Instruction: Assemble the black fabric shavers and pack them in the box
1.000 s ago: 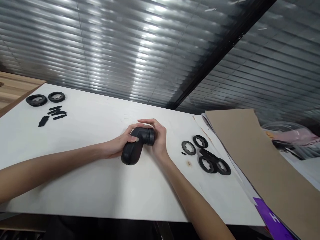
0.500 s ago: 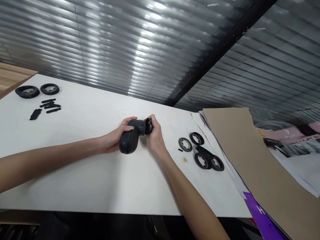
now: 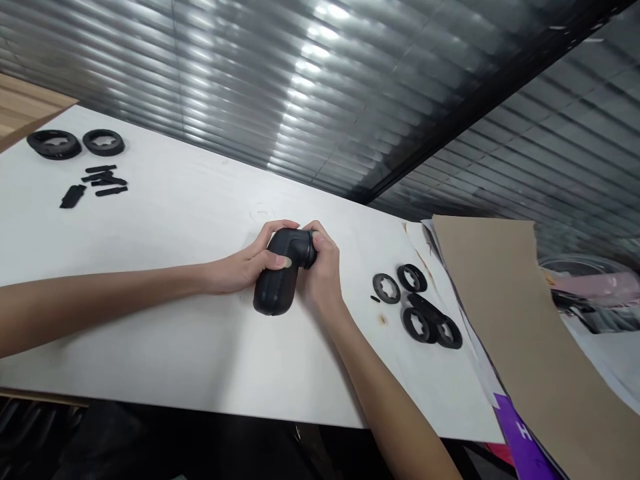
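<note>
My left hand [image 3: 260,261] is wrapped round a black angled handheld device [image 3: 276,287] with a thick rounded handle, its thumb lying across the bend. The handle points down toward the table's front edge, and the short head faces right. My right hand [image 3: 323,263] closes round the end of that head, fingers behind and thumb in front. A dark round piece [image 3: 312,250] at the head's end is mostly hidden by the right fingers.
Black notched rings [image 3: 387,289] lie at the right on the white table [image 3: 190,347], by a black elongated piece [image 3: 426,307]. More black rings [image 3: 103,142] and several flat black strips [image 3: 111,191] lie far left. Brown cardboard [image 3: 505,293] covers the right edge. A corrugated metal wall [image 3: 240,87] stands behind.
The dark round piece in my right hand, tilted and gapped from the head before, now sits against it. The device's head has turned slightly; the camera view has shifted.
</note>
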